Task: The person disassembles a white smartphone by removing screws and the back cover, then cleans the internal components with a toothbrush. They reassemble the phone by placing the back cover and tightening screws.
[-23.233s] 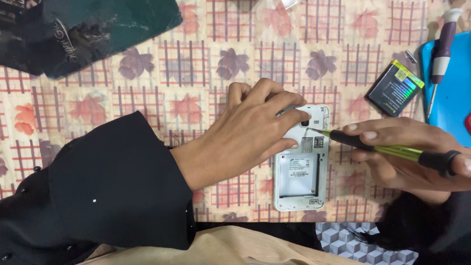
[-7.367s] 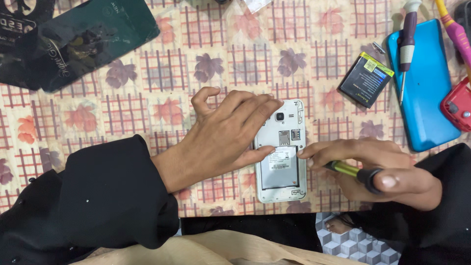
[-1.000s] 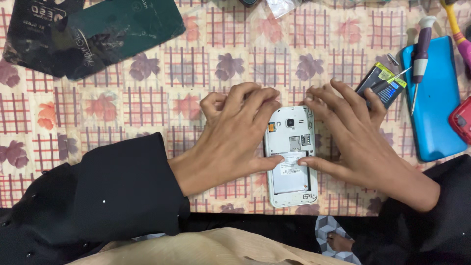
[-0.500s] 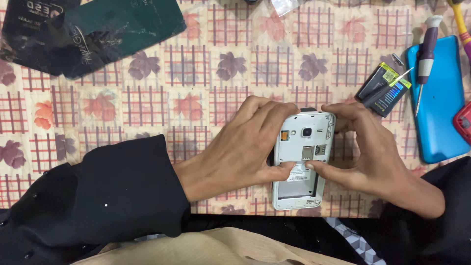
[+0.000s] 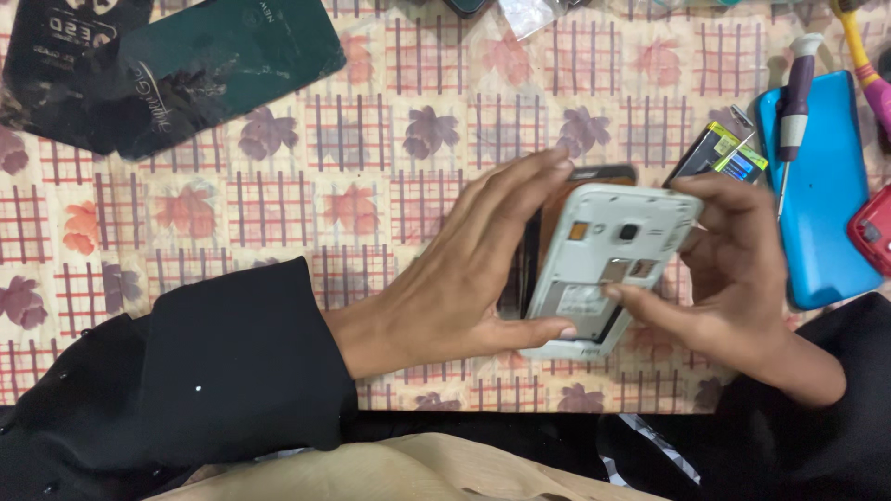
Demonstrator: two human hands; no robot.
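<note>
Both arms are in loose black sleeves down to the wrists, hands bare, tan fabric across the lap.

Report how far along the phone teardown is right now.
Done: the battery lies out on the patterned table, and the phone's bay is empty. In hand: the left hand and right hand are lifting the white rear frame off the dark phone body. Left: full separation; they look joined at the bottom edge.

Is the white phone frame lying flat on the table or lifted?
Lifted: both hands, left hand and right hand, tilt the white phone frame up off the tablecloth.
</note>
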